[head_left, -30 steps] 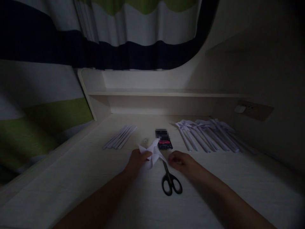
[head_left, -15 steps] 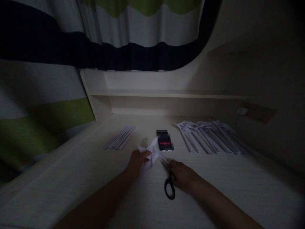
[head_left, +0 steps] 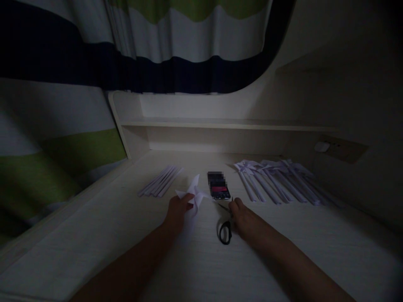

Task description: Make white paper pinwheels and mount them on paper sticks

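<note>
White paper pinwheel [head_left: 196,194] pinched over a pale tabletop [head_left: 201,268]

The pinwheel is folded from plain white paper, with sharp points: one stands upward, one juts left, one reaches right. Folds meet around its middle, and the shaded creases look faintly lilac in the dim light. Its lower part is blurred; whether it touches the tabletop cannot be told.

The left hand [head_left: 176,207] grips the pinwheel's left side, thumb across the paper. The right hand [head_left: 242,214] grasps black-handled scissors [head_left: 228,223], blades spread, one tip near the pinwheel's right point. The phone [head_left: 218,190] lies just beyond, between white paper sticks [head_left: 161,181] on the left and finished-looking pinwheels on sticks [head_left: 277,180] on the right.
</note>
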Action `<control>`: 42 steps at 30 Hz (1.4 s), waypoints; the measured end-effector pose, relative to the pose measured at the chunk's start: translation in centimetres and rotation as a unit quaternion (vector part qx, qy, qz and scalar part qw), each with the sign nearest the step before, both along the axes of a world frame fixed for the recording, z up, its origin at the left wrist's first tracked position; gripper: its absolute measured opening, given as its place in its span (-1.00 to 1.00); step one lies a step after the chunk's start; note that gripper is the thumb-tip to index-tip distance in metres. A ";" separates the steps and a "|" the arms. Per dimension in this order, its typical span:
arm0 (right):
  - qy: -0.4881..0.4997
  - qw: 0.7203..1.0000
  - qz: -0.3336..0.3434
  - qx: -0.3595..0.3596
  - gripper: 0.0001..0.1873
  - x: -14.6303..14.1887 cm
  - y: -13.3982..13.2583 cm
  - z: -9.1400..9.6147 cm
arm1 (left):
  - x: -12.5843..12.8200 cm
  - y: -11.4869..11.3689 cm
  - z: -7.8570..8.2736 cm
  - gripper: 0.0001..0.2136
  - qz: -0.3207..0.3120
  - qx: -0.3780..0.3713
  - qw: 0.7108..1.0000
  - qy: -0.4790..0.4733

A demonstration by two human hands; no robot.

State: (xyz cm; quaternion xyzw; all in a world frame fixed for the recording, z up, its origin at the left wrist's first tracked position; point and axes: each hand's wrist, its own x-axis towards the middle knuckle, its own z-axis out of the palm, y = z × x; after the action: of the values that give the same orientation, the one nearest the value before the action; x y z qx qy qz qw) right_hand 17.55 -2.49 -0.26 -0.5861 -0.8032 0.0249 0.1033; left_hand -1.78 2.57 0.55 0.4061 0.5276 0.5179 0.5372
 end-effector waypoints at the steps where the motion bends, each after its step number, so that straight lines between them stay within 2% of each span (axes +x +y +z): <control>1: 0.011 1.000 -0.002 0.007 -0.69 0.1 0.1 0.2 | 0.0 0.1 -0.1 -0.92 0.004 -0.002 1.000 -0.005; 4: 0.083 0.996 -0.008 0.039 -0.82 0.9 0.4 0.9 | 0.0 0.4 -0.6 -0.91 0.012 -0.006 1.000 -0.009; 7: 0.198 0.977 -0.030 0.068 -0.94 1.6 0.4 1.3 | 0.2 0.6 -1.1 -0.89 0.025 0.004 1.000 -0.010; 9: 0.294 0.951 -0.033 0.090 -0.91 1.5 0.3 1.3 | 0.4 0.5 -1.4 -0.88 0.028 0.011 1.000 -0.003; 12: 0.426 0.899 -0.009 0.101 -0.83 0.4 -0.2 1.0 | 0.6 0.1 -1.7 -0.85 0.001 0.026 0.999 0.037; 15: 0.482 0.871 0.034 0.090 -0.82 -1.0 -0.7 0.4 | 0.8 -0.3 -2.0 -0.82 -0.029 0.042 0.994 0.097; 20: 0.444 0.882 0.100 0.125 -0.89 -2.1 -1.2 0.2 | 1.1 -0.9 -2.2 -0.80 -0.070 0.064 0.985 0.141; 24: 0.407 0.898 0.097 0.138 -0.93 -2.2 -1.5 0.5 | 1.4 -1.3 -2.1 -0.80 -0.086 0.068 0.983 0.146; 34: 0.403 0.902 0.086 0.129 -0.91 -2.2 -1.3 0.0 | 1.6 -1.6 -2.0 -0.80 -0.106 0.075 0.978 0.161; 42: 0.368 0.914 0.105 0.137 -0.90 -2.1 -1.4 0.2 | 1.5 -1.6 -1.8 -0.78 -0.117 0.098 0.969 0.194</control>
State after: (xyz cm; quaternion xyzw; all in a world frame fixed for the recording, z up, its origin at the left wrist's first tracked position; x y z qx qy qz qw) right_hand 15.42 -3.84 -0.05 -0.4275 -0.7610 0.1395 0.4677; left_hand -0.28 0.92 -1.26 0.6082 0.5176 0.4118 0.4389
